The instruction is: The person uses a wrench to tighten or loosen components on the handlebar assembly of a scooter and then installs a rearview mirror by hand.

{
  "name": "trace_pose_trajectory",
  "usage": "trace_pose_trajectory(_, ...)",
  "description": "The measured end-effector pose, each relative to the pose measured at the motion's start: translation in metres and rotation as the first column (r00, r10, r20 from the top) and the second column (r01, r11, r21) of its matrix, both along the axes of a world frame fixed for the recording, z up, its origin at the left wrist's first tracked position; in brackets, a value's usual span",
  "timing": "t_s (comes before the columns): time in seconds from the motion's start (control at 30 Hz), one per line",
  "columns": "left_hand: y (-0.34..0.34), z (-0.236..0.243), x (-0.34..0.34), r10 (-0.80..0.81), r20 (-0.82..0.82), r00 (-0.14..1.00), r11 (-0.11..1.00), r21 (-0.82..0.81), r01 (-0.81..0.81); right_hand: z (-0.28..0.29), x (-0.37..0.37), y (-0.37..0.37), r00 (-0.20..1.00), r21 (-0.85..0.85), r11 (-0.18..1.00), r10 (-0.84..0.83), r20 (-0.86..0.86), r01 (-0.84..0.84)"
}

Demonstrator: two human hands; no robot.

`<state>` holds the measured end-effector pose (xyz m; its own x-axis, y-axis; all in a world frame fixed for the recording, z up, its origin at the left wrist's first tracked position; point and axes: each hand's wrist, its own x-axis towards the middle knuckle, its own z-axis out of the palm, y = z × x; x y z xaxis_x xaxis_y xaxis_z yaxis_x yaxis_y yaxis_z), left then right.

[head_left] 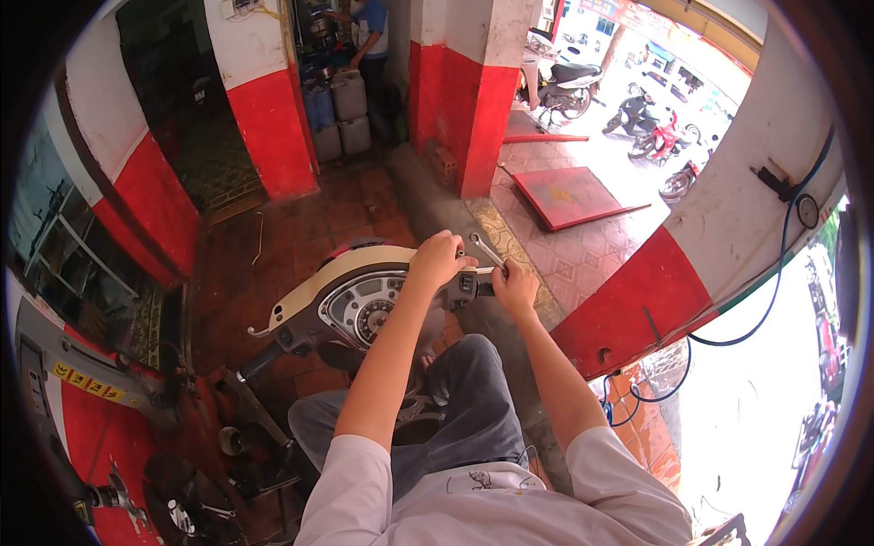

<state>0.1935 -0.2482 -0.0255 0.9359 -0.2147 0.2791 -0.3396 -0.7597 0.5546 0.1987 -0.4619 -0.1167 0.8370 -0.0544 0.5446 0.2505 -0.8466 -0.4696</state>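
I sit astride a scooter, its cream and dark handlebar cover and round gauge cluster in front of me. My left hand is closed at the top right of the handlebar, around a small metal part whose shape I cannot make out. My right hand grips a combination wrench, held slanting just right of my left hand, near the right switch housing and brake lever. The left rubber grip is free of my hands.
Red-and-white pillars frame the shop opening, with red metal ramps and parked scooters outside. A co-worker stands at the back beside stacked plastic cans. A blue hose hangs at the right; tools and parts lie low left.
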Motion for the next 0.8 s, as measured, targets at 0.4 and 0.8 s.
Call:
trace_pose_trajectory(0.4,0.012,-0.016,0.012,-0.12,0.03,0.992,0.988,-0.094,0.123,0.002,-0.001,0.004,1.0,0.011,1.0,0.012,-0.009,-0.012)
trace_pose_trajectory(0.8,0.01,-0.019,0.015,-0.121,0.064,0.991,0.981,-0.142,0.129,0.01,-0.005,0.007,0.999,0.0,1.0,-0.007,-0.034,0.007)
